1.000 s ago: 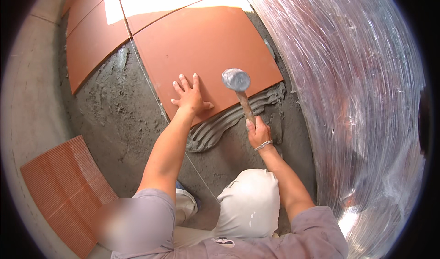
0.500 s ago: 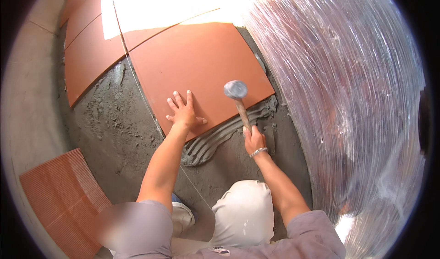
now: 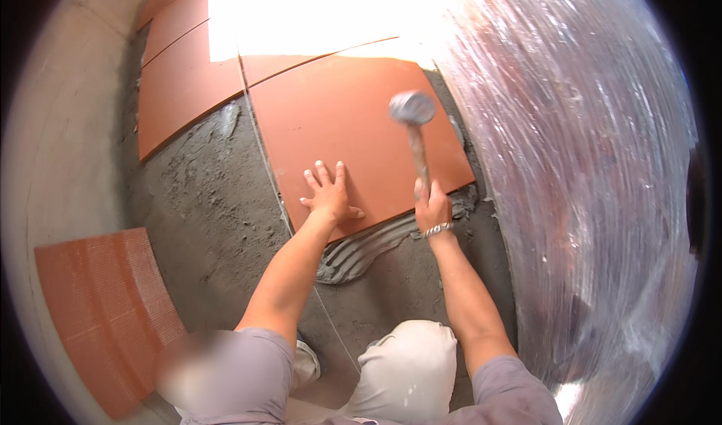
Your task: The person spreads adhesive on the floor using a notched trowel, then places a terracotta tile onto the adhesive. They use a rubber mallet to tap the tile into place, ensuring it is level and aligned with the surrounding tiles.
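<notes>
A large terracotta floor tile [image 3: 331, 116] lies on the grey bed in front of me. My left hand [image 3: 329, 197] rests flat on its near left part, fingers spread. My right hand [image 3: 434, 208], with a bracelet at the wrist, grips the wooden handle of a mallet [image 3: 412, 107]. The mallet's pale, slightly blurred head is over the right part of the tile; whether it touches the surface I cannot tell. Ridged grey mortar [image 3: 361, 256] shows along the tile's near edge. A thin string [image 3: 263, 150] runs along the tile's left side.
More terracotta tiles [image 3: 184, 86] are laid at the far left, partly in bright sunlight. A loose tile [image 3: 105, 312], ribbed face up, leans near the left wall [image 3: 68, 139]. Clear plastic wrap [image 3: 579, 162] covers a large bulk on the right. Rough mortar [image 3: 203, 192] spreads between.
The view has shifted, so the scene sits further right. My right hand has moved the mallet slightly farther away over the tile. My left hand stays on the tile.
</notes>
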The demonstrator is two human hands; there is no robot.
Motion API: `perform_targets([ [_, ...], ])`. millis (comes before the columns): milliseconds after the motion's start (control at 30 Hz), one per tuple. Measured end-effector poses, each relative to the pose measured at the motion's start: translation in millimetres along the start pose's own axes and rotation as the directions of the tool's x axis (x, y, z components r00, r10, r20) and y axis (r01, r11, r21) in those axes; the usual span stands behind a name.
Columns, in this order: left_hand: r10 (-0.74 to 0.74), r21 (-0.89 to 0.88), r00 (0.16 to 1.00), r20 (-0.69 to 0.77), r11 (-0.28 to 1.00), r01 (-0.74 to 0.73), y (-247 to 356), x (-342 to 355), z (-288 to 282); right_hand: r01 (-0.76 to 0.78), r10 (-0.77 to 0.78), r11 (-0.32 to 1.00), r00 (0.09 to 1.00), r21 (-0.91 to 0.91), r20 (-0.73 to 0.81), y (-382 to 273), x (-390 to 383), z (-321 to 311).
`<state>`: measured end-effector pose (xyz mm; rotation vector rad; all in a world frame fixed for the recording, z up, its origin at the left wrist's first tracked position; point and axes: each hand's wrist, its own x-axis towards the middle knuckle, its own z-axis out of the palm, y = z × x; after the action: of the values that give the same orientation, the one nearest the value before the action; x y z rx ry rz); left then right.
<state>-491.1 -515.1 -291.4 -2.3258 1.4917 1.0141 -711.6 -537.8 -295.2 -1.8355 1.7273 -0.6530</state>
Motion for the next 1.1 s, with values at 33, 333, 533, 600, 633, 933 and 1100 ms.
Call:
perform_targets([
  [33, 0.004, -0.001, 1.0, -0.002, 1.0, -0.004, 0, 0, 0, 0.036, -0.031, 0.99, 0.999, 0.139, -0.035, -7, 14, 10],
  [333, 0.021, 0.009, 1.0, 0.004, 1.0, -0.021, -4, 4, -1, 0.069, -0.063, 0.995, 0.994, -0.066, 0.09, -67, 119, 79],
  [533, 0.025, 0.005, 1.0, 0.006, 1.0, -0.025, -9, 6, -2, 0.156, -0.161, 0.986, 0.983, 0.059, 0.09, -117, 114, 112],
  [600, 0.018, 0.002, 0.999, 0.034, 1.0, -0.018, -8, 5, -3, -0.004, 0.096, 0.971, 0.923, -0.24, 0.374, -131, 123, 120],
  [633, 0.026, -0.007, 0.999, 0.032, 1.0, -0.026, -9, 5, -4, 0.042, 0.021, 0.986, 0.928, -0.161, 0.372, -136, 125, 123],
  [933, 0.043, -0.043, 0.998, 0.043, 0.998, -0.041, -13, 4, -6, 0.046, 0.04, 0.979, 0.91, -0.197, 0.413, -162, 126, 148],
  [1100, 0.074, -0.066, 0.997, 0.015, 0.995, -0.072, -17, 5, -5, 0.113, -0.095, 0.993, 0.928, -0.027, 0.361, -160, 130, 155],
])
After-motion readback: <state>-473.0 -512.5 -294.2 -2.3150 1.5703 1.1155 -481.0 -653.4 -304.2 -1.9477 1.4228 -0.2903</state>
